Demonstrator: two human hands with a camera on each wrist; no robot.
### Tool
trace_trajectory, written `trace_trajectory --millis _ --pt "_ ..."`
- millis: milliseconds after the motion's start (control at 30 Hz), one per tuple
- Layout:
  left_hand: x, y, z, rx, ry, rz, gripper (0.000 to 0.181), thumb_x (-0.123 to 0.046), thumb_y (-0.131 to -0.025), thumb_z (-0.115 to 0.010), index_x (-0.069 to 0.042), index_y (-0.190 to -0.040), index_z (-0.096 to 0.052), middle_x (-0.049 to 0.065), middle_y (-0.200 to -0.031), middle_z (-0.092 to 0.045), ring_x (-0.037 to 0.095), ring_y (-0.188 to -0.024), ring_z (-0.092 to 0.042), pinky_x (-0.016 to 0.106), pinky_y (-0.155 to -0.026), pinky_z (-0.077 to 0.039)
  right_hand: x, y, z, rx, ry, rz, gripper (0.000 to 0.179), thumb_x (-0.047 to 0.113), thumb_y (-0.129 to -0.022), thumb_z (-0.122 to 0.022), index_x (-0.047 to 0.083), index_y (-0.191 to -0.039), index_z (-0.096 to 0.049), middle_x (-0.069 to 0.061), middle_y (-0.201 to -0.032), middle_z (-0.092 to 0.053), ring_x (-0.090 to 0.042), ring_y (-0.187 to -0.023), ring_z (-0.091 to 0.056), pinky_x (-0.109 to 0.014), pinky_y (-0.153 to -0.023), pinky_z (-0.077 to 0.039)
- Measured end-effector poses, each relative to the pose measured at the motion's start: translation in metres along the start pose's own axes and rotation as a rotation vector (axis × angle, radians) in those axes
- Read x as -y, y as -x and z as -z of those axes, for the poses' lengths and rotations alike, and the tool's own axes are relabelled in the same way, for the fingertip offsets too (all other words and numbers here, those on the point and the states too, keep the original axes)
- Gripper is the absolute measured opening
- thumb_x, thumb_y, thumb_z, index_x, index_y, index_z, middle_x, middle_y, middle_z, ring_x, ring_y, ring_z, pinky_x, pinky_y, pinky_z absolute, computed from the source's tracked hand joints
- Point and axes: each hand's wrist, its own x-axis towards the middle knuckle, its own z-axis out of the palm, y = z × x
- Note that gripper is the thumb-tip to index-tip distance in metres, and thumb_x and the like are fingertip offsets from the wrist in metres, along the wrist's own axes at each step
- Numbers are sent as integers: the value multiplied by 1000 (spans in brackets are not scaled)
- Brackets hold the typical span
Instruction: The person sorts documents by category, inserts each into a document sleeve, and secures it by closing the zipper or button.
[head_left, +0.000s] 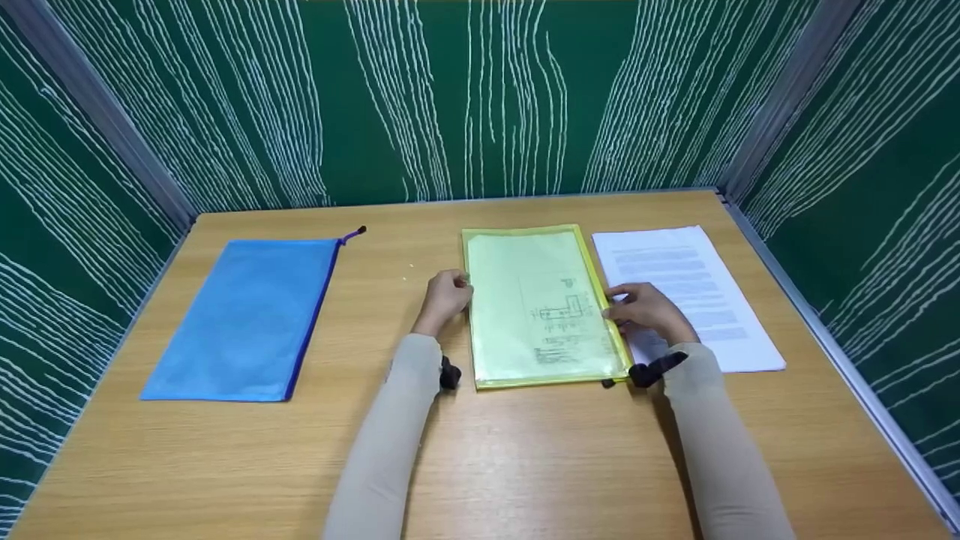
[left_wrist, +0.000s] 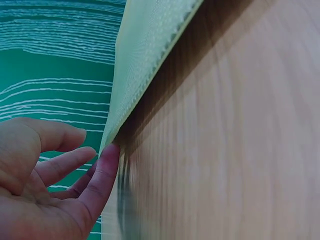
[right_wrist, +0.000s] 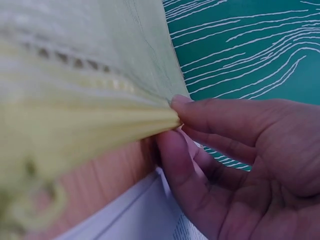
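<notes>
A yellow zip folder (head_left: 525, 300) with a translucent front lies on the wooden table, and a printed sheet with a diagram shows through it. At its left edge is my left hand (head_left: 448, 296). In the left wrist view, a fingertip of that hand (left_wrist: 60, 185) touches the folder's edge (left_wrist: 145, 65), while the upper digits stand apart from it. My right hand (head_left: 645, 309) pinches the folder's right, zipped edge between thumb and finger, as the right wrist view shows: the hand (right_wrist: 240, 150) bunches the yellow border (right_wrist: 110, 117).
A stack of white printed paper (head_left: 690, 292) lies to the right, partly under my right hand and wrist. On the left is a blue zip folder (head_left: 232, 322) with a purple zip and pull cord. Green panels (head_left: 480, 105) with white lines rise around the table (head_left: 510, 465).
</notes>
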Motion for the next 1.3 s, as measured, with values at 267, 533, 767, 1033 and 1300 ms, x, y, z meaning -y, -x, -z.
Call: trace_trajectory --millis 267,533,767,1033,1300 --pt "2 0 3 21 6 33 37 -9 -92 -50 4 -127 -58 18 -113 -63 16 -82 -58 23 -68 -49 2 2 -2 -2 -29 33 56 15 -89 -67 -5 -138 -47 -13 -102 -60 -12 -72 -63 -29 -68 -56" --pt "3 1 8 33 7 41 39 -9 -92 -48 1 -128 -58 16 -112 -63 13 -73 -52 22 -62 -43 -1 0 1 -59 -26 28 46 21 -96 -56 -2 -135 -51 -18 -108 -62 -13 -77 -65 -30 -73 -57" --pt "4 3 19 16 -56 21 38 -8 -91 -48 1 -125 -60 15 -109 -64 18 -89 -57 28 -76 -49 -4 1 7 -169 -16 20 46 24 -96 -53 1 -136 -51 -19 -111 -60 -16 -81 -62 -26 -71 -54" --pt "11 7 39 12 -92 30 38 -12 -94 -48 1 -129 -57 15 -116 -62 25 -103 -58 35 -88 -50 -12 4 23 -246 20 17 50 27 -99 -50 1 -142 -44 -21 -122 -54 -24 -95 -61 -25 -77 -54" --pt "23 11 74 -31 -162 75 41 -17 -96 -47 -3 -134 -54 15 -121 -61 27 -104 -59 39 -88 -50 -26 11 42 -353 79 52 53 27 -99 -49 -2 -142 -42 -27 -132 -50 -33 -112 -53 -21 -76 -46"
